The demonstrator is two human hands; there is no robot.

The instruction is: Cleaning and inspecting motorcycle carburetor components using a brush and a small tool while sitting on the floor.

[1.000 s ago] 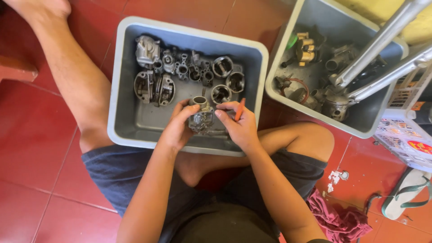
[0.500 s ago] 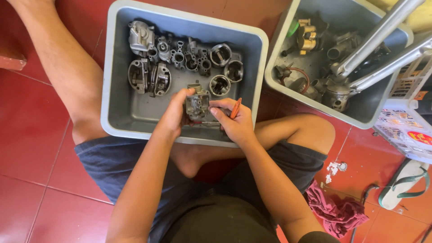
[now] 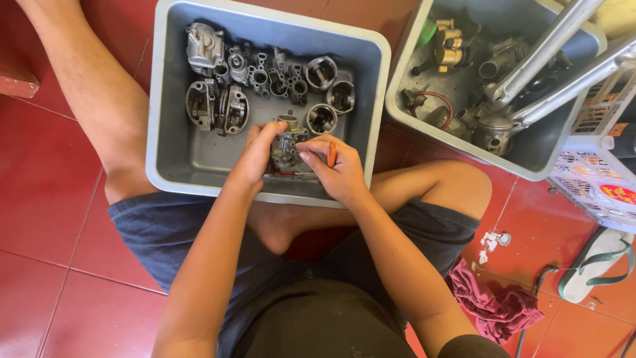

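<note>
I sit cross-legged on a red tiled floor with a grey plastic tub (image 3: 173, 159) in front of me. My left hand (image 3: 255, 158) grips a small grey metal carburetor body (image 3: 287, 146) over the tub's near side. My right hand (image 3: 338, 169) holds an orange-handled tool (image 3: 331, 154) against the same part. Behind the hands, several metal engine parts (image 3: 218, 106) and ring-shaped pieces (image 3: 322, 71) lie in rows in the tub.
A second grey tub (image 3: 530, 156) at the right holds more metal parts and two silver tubes (image 3: 550, 40). A white basket (image 3: 599, 166) stands further right. A red rag (image 3: 493, 301) and a sandal (image 3: 596, 262) lie on the floor.
The view has shifted slightly; both hands stay on the carburetor body over the tub, with small finger movements around it.
</note>
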